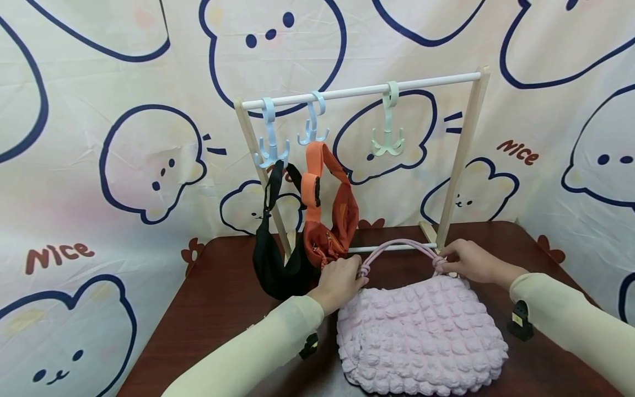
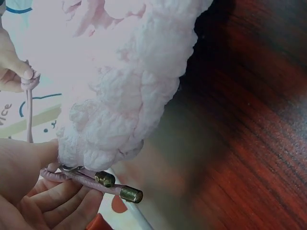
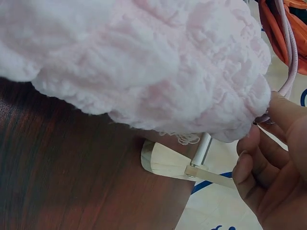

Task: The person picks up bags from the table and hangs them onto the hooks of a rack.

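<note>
A puffy, quilted pink handbag (image 1: 421, 336) hangs between both hands in the head view, close over the table. My left hand (image 1: 342, 281) grips the left end of its knotted cord strap (image 1: 402, 242). In the left wrist view, two brass-coloured cord tips (image 2: 130, 194) stick out past the fingers of that hand. At the strap's right knot, my right hand (image 1: 468, 262) pinches the cord between thumb and fingers. The right wrist view has this hand (image 3: 273, 153) at the bag's upper corner, with the strap rising beside it.
Behind stands a wooden rack with a white rod (image 1: 347, 95). Two blue hooks (image 1: 270, 138) and a green hook (image 1: 388, 121) hang from it. A black bag (image 1: 283, 270) and an orange bag (image 1: 329, 220) hang at the left. The brown table (image 1: 198, 331) meets a patterned cloth backdrop.
</note>
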A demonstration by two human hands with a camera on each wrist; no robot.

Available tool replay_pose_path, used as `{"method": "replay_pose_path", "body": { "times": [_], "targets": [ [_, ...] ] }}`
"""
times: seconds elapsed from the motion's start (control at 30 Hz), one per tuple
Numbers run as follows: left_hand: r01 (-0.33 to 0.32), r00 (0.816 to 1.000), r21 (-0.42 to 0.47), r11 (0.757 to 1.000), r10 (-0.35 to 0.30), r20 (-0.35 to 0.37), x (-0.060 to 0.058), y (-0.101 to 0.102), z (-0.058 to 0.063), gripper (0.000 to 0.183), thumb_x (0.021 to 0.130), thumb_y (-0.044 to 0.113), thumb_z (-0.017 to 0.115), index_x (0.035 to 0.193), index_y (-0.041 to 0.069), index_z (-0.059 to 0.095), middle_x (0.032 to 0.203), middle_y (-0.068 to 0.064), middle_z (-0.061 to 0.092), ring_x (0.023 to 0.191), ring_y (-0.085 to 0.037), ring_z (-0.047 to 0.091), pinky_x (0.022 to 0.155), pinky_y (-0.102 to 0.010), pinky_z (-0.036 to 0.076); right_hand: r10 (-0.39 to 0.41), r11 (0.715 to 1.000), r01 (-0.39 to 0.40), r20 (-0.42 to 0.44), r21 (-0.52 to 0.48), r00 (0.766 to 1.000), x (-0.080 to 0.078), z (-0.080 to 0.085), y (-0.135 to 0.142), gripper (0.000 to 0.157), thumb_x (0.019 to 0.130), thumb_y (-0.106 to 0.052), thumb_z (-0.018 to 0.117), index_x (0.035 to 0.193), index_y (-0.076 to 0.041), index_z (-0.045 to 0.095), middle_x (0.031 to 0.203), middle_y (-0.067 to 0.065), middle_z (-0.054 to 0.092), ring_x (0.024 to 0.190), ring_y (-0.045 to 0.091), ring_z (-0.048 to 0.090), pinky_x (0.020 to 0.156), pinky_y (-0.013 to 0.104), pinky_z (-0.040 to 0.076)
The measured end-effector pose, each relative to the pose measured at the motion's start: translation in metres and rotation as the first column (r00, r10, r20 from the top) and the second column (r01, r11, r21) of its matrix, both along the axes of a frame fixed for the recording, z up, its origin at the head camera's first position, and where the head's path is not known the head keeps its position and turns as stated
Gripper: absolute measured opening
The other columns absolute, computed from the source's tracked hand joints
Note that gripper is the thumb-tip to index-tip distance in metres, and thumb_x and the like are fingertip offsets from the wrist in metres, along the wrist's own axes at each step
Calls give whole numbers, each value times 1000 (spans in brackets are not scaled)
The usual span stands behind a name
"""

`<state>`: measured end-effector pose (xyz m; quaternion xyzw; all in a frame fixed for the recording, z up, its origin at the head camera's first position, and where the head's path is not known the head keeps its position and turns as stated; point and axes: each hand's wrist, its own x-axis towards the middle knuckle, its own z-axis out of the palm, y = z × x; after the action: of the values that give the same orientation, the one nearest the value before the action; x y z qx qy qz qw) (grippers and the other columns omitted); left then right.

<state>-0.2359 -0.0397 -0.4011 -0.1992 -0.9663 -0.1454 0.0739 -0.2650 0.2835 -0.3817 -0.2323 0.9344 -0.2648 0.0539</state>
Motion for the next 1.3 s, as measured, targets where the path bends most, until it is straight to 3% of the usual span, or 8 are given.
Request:
{"method": "replay_pose_path", "body": {
  "times": [0.83,1.3],
  "targets": [
    [31,998,61,998,-28,-50,1,-4,17,25,92,36,75,101,16,63,76,2,67,57,-8,54,52,-23,40,-17,1000,16,-33,-25,999,5,22,4,28,93,-19,73,113,1,74,96,4,75,79,19,62,65,23,50],
    [29,998,79,996,-24,-57,2,-5,23,26,93,38,73,102,17,62,74,3,65,55,-7,53,49,-22,38,-30,999,29,-48,-26,998,7,29,6,23,94,-22,72,109,-5,76,95,3,74,75,12,59,63,24,50]
  ]
}}
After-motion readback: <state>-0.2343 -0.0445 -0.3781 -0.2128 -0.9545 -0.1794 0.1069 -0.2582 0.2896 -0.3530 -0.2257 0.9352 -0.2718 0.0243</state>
